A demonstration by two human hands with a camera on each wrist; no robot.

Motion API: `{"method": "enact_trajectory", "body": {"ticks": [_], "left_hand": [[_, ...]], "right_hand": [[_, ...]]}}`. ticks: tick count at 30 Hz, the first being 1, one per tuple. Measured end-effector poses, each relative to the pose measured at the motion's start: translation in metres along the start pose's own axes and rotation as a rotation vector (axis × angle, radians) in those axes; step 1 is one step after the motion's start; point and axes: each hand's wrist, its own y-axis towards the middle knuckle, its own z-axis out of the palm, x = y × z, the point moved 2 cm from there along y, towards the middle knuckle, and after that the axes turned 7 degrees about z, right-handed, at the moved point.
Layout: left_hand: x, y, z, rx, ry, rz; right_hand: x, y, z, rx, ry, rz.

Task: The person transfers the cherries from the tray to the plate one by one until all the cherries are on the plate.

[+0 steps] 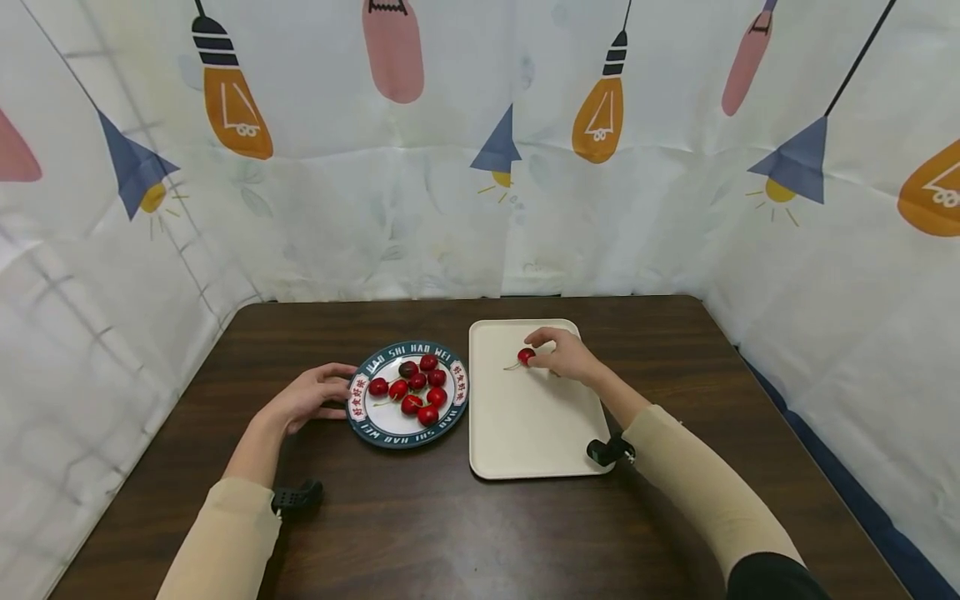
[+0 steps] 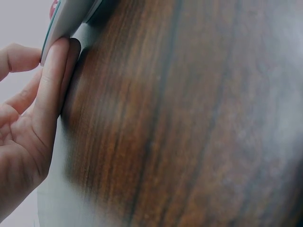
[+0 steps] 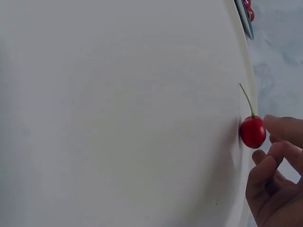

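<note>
A round plate (image 1: 373,427) with a dark lettered rim holds several red cherries (image 1: 417,389) on the dark wooden table (image 1: 465,533). My left hand (image 1: 313,396) rests at the plate's left edge with relaxed fingers (image 2: 52,80) touching the rim (image 2: 61,23). To the right of the plate lies a cream tray (image 1: 525,425). My right hand (image 1: 567,356) is over the tray's far part and pinches a single red cherry (image 1: 527,356) with a green stem. In the right wrist view that cherry (image 3: 253,132) touches the tray surface (image 3: 123,118) at my fingertips (image 3: 279,130).
White curtains printed with lamps close the table in at the back and on both sides. Most of the tray is bare. The table's front half carries only my forearms, and a strip of table stays free right of the tray.
</note>
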Motion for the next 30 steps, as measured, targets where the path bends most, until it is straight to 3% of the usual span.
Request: {"method": "enact_trajectory", "body": {"ticks": [20, 30], "left_hand": [[-0.0022, -0.0014, -0.0007, 0.002, 0.016, 0.003], [-0.001, -0.0003, 0.0, -0.009, 0.006, 0.014]], "right_hand": [[-0.0085, 0.0099, 0.009, -0.013, -0.087, 0.018], [-0.0009, 0.0081, 0.008, -0.015, -0.086, -0.023]]}}
